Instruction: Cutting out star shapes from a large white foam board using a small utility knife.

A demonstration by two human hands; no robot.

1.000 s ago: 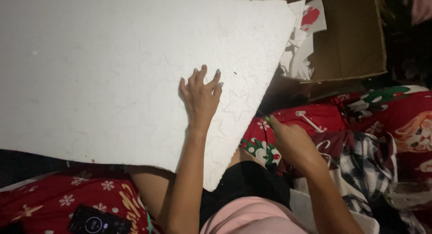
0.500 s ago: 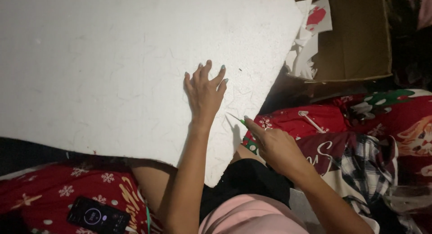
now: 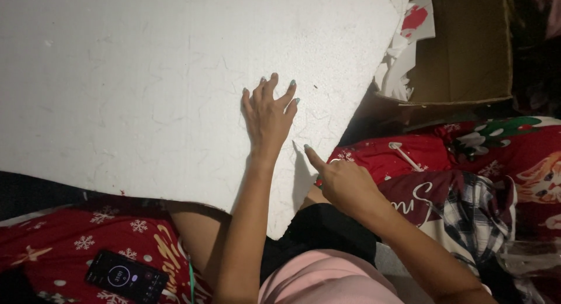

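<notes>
A large white foam board [image 3: 146, 76] lies across my lap, with faint star-like outlines scored into it. My left hand [image 3: 269, 117] rests flat on the board, fingers spread, near its lower right part. My right hand [image 3: 345, 184] is at the board's right edge with the index finger stretched out. It pinches a thin pointed tool [image 3: 295, 146] whose tip touches the foam just below my left hand. The rest of the tool is hidden in the fingers.
An open cardboard box [image 3: 467, 47] at the upper right holds white foam scraps [image 3: 397, 64] and a red-and-white piece [image 3: 418, 17]. Red patterned blankets [image 3: 70, 245] surround me. A dark phone [image 3: 125, 276] lies lower left, a plaid cloth [image 3: 473, 210] right, a small white stick [image 3: 403, 155] beside it.
My right hand has moved left from the red blanket to the board's edge and set the tool's tip on the foam. My left hand has stayed flat on the board.
</notes>
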